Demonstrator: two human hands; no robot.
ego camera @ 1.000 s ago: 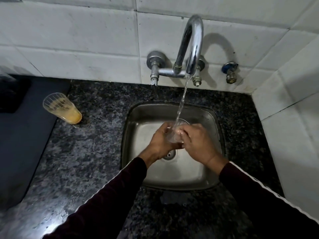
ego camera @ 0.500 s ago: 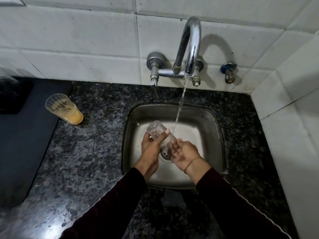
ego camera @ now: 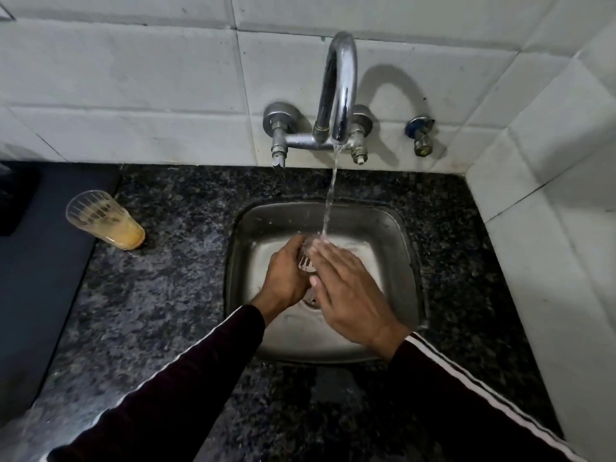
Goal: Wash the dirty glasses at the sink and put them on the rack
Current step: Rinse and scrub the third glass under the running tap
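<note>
Faucet (ego camera: 338, 91) overhangs sink (ego camera: 396, 228) rear; dirty glass (ego camera: 106, 220) blocks left counter (ego camera: 160, 295); sink right clear.

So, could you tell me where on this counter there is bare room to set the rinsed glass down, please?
Free: the granite between the dirty glass and the sink, and the strip in front of the basin. Crowded: the basin itself, where both hands hold the clear glass under the tap.

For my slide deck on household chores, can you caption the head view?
Both hands rinse a clear glass under the running tap; a second, dirty glass waits on the counter.
</note>
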